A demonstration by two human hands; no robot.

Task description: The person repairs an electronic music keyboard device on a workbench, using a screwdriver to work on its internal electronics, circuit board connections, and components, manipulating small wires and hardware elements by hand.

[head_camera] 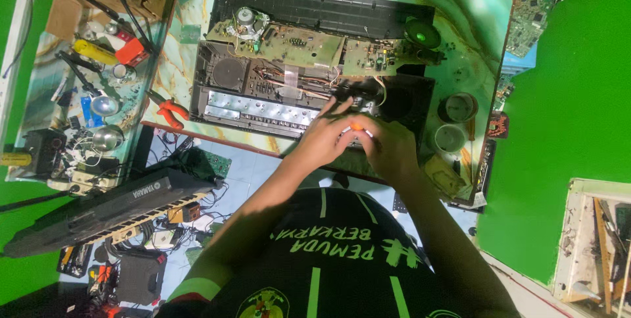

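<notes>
Looking down, we see our opened electronic keyboard chassis [309, 68] spread across the marbled worktable [473, 35], well beyond our hands; green circuit boards [289, 42] lie exposed along its middle, and a round black speaker [422, 32] sits at its far right corner. Our torso in a dark shirt fills the bottom of the view and hides the near table edge. A second, closed black keyboard [105, 209] lies far off to the left of the left hand, partly cut off by clutter on the floor.

Our left hand [323, 137] and right hand [388, 147] meet at the chassis's near edge, touching each other. Both are curled around something small: only an orange sliver [355, 126] shows between the fingers, and we cannot tell what tool or part it belongs to, nor which hand truly grips it. A dark component [355, 91] just beyond the fingertips is blurred.

Red-handled pliers [169, 111] rest well left of the left hand. Two round tins [453, 121] stand just right of the right hand, their contents unclear.
</notes>
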